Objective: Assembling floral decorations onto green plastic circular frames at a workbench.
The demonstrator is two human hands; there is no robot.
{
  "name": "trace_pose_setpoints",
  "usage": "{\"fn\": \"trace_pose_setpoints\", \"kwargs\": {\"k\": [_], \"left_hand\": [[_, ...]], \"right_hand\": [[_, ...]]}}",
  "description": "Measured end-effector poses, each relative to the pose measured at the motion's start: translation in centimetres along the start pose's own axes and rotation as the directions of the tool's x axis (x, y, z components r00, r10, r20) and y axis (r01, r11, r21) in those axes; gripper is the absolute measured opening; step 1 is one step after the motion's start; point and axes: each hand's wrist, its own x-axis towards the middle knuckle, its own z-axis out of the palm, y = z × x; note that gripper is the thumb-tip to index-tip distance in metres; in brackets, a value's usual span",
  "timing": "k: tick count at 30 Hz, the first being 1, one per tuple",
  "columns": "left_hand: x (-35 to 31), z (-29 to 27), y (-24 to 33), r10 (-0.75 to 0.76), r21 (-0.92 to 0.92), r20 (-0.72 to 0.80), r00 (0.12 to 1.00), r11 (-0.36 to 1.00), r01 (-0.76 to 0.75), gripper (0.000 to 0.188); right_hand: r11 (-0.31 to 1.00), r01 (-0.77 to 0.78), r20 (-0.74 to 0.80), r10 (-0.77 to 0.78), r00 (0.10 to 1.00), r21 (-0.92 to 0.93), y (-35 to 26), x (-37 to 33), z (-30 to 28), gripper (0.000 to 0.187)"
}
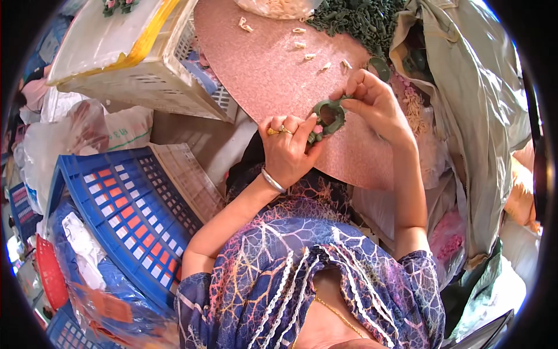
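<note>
A dark green ring-shaped plastic piece (340, 122) is held up over the pinkish tabletop (267, 75). My left hand (289, 148), wearing rings and a bracelet, is closed round its lower left side, where a small pink bit (318, 129) shows. At the upper right edge of the ring, my right hand (381, 110) has thumb and forefinger pinched together on a small green part of it; the other fingers are curled. Beyond my hands, several small cream pieces (300, 45) lie spread on the tabletop. A heap of dark green plastic pieces (354, 26) covers its far right.
A white crate (145, 81) with a yellow band stands at the far left. Blue plastic baskets (110, 232) are stacked nearer on the left. A grey cloth sack (482, 104) hangs along the right side. A bag of cream pieces (279, 7) sits at the far edge.
</note>
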Motion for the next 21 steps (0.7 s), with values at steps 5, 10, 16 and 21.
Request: {"fn": "trace_pose_setpoints", "kwargs": {"k": [5,10,16,21], "left_hand": [[0.0,-0.1,0.0,-0.02,-0.005,0.005,1.0,1.0,0.02,0.042],[0.0,-0.1,-0.1,-0.016,-0.008,-0.005,1.0,1.0,0.016,0.043],[0.0,-0.2,-0.1,-0.023,-0.009,0.009,1.0,1.0,0.023,0.043],[0.0,-0.2,0.0,-0.032,-0.02,-0.006,0.999,0.999,0.032,0.042]], "right_hand": [[0.975,-0.104,-0.036,0.099,0.994,-0.198,0.5,-0.1,1.3,0.009],[0.819,0.18,0.109,-0.144,0.984,-0.546,-0.4,-0.1,1.8,0.014],[0.727,0.168,0.15,-0.09,0.985,-0.665,-0.9,0.7,1.4,0.012],[0.816,0.011,0.076,0.04,0.996,-0.578,-1.6,1.3,1.9,0.011]]}}
